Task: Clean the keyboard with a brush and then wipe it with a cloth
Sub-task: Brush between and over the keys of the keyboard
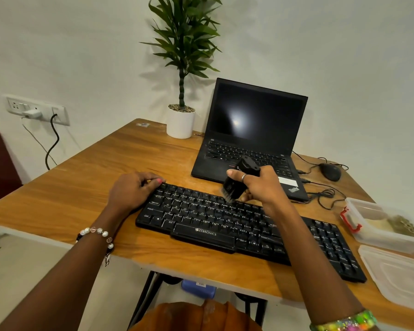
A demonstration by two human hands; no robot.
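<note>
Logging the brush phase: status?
Right hand grips brush, bristles on keyboard top rows. Left hand steadies its far-left corner. Nothing in the way.

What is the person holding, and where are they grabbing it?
The right hand grips a black brush around its body. The left hand holds nothing, resting at the keyboard corner.

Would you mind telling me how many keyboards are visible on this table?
2. The black external keyboard lies along the table's near edge, under the brush held by the right hand. The laptop's built-in keyboard is behind it, partly hidden by that brush.
</note>
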